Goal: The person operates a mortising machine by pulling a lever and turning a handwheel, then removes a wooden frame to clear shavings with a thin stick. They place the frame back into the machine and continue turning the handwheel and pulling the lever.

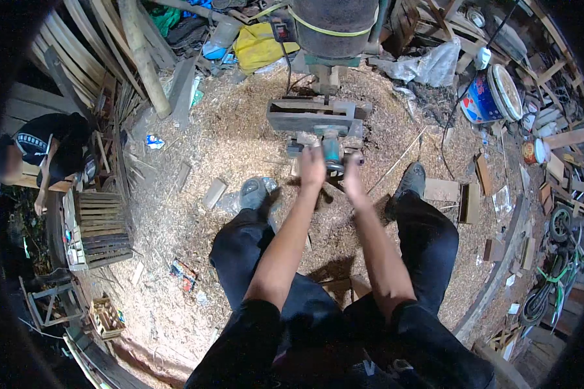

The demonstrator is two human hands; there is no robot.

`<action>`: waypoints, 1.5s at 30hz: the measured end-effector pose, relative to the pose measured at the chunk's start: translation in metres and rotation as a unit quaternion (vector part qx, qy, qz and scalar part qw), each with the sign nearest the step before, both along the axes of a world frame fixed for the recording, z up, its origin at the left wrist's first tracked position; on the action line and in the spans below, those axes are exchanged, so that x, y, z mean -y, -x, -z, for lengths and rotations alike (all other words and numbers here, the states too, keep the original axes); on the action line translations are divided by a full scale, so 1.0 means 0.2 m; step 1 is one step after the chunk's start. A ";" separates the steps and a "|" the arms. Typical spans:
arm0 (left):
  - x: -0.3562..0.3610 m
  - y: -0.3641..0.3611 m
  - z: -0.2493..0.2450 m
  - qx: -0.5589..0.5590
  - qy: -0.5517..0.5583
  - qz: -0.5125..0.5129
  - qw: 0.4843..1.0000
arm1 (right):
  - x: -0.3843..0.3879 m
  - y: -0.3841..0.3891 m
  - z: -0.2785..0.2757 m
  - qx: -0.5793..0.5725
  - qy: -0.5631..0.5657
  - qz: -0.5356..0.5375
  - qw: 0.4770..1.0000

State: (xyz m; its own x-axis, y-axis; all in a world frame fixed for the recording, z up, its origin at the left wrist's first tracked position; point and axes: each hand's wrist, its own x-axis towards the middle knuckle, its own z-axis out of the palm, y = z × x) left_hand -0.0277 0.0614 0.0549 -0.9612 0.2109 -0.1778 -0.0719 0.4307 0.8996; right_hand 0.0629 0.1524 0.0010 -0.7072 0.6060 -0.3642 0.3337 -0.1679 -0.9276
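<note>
A small dark handwheel (335,167) sits at the front of a machine with a teal shaft housing (331,149). My left hand (313,167) is closed at the left side of the wheel, its fingers up against the rim. On the opposite side, my right hand (353,181) is smeared by motion, close beside the wheel and its small knob (358,158); its fingers do not show clearly. Behind the wheel lies a long grey metal vise (311,121) with a slot of wood-coloured material along its top.
Wood shavings (175,240) cover the floor. Behind the vise stands a large dark drum (334,32). A yellow sack (259,47), a paint bucket (483,97) and wood offcuts (214,193) lie around. A person (45,155) sits at far left near a slatted crate (100,227).
</note>
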 end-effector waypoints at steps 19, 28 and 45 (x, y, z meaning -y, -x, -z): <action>0.06 0.17 0.94 0.119 -0.477 -0.072 0.868 | 0.07 0.21 -0.45 -0.089 -0.223 0.039 0.970; -0.09 0.08 -0.02 -0.248 -0.003 0.094 0.964 | -0.01 0.17 -0.25 -0.143 -0.213 0.138 0.957; -0.11 0.06 0.05 -0.164 -0.058 -0.025 0.985 | 0.01 0.12 -0.13 -0.040 -0.174 0.054 0.983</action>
State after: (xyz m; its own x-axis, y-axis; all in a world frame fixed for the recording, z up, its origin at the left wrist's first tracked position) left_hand -0.0389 0.0836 0.0452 -0.9726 0.1634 0.1654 0.2116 0.3270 0.9210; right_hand 0.0394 0.1497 0.0265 -0.6506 0.7564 -0.0676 0.2543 0.1331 -0.9579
